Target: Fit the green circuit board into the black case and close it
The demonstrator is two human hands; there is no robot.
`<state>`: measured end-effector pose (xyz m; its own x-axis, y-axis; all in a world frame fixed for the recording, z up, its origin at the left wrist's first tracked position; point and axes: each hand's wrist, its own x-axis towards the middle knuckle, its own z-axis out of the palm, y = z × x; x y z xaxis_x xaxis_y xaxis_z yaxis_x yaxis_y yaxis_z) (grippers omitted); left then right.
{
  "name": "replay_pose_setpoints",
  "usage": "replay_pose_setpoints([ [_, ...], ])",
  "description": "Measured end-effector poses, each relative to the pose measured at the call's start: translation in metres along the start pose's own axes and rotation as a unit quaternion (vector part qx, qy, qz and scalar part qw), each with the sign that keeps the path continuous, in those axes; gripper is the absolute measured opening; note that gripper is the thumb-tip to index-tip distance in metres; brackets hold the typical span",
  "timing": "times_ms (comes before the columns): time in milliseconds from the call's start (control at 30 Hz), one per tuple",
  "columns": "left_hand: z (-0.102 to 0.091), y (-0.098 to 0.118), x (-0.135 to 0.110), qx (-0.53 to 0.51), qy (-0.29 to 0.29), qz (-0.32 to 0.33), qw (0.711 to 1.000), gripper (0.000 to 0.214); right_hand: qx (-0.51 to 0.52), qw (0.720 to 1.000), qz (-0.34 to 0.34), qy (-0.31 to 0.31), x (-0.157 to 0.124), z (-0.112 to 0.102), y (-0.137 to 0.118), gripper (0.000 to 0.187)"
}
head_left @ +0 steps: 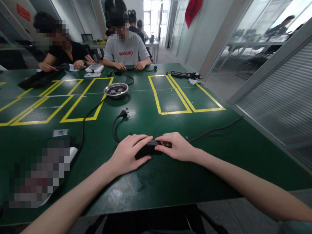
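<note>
A black power adapter (149, 148) lies low over the green table, between my two hands. My left hand (128, 152) is wrapped round its left part, thumb on the near side and fingers over the far side. With thumb and fingers, my right hand (177, 147) pinches the adapter's right end, where the cable connection is partly hidden. From behind my left hand a short cord curves up to a black mains plug (123, 113) with its prongs showing. Beyond my right hand, a thin black cable (214, 130) runs off to the right across the tabletop.
A metal bowl (116, 90) with small metal parts stands ahead. A white power strip (73, 152), largely blurred, lies at left with its cord. Yellow tape (175, 112) marks the green table (195, 178). A black folded stand (182, 75) lies far right. Two people work opposite.
</note>
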<state>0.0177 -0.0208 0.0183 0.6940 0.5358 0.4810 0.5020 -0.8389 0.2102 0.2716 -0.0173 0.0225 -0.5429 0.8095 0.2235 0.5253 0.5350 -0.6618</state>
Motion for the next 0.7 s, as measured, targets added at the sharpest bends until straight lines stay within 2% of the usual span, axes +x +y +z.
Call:
replay_pose_setpoints([
  [67, -0.001, 0.000, 0.000, 0.028, 0.002, 0.040, 0.999, 0.047, 0.114, 0.989, 0.089, -0.030, 0.001, -0.001, -0.002, 0.035],
  [133, -0.001, 0.002, 0.001, 0.053, 0.000, 0.074, 0.996, 0.041, 0.218, 0.962, 0.148, -0.067, 0.003, -0.003, -0.001, 0.045],
  [267, -0.003, 0.006, 0.003, 0.103, -0.004, 0.096, 0.990, 0.039, 0.325, 0.920, 0.187, -0.118, 0.006, -0.006, 0.004, 0.064],
  [367, -0.003, 0.009, 0.003, 0.126, -0.020, 0.096, 0.987, 0.040, 0.341, 0.911, 0.186, -0.136, 0.005, -0.004, 0.005, 0.069],
  [433, -0.002, 0.009, 0.003, 0.129, -0.037, 0.095, 0.986, 0.040, 0.309, 0.925, 0.176, -0.132, 0.003, -0.001, 0.003, 0.065],
  [467, -0.002, 0.009, 0.003, 0.127, -0.043, 0.093, 0.987, 0.040, 0.268, 0.942, 0.163, -0.117, 0.001, 0.000, 0.002, 0.060],
  [567, -0.002, 0.008, 0.002, 0.107, -0.050, 0.079, 0.990, 0.039, 0.056, 0.996, 0.057, -0.028, -0.003, 0.002, 0.000, 0.047],
  [633, -0.001, 0.007, 0.002, 0.085, -0.053, 0.066, 0.993, 0.038, -0.065, 0.997, -0.052, -0.005, -0.005, 0.001, 0.000, 0.047],
  [700, 0.000, 0.007, 0.002, 0.065, -0.059, 0.054, 0.995, 0.037, -0.111, 0.985, -0.127, -0.026, -0.005, -0.001, 0.002, 0.046],
])
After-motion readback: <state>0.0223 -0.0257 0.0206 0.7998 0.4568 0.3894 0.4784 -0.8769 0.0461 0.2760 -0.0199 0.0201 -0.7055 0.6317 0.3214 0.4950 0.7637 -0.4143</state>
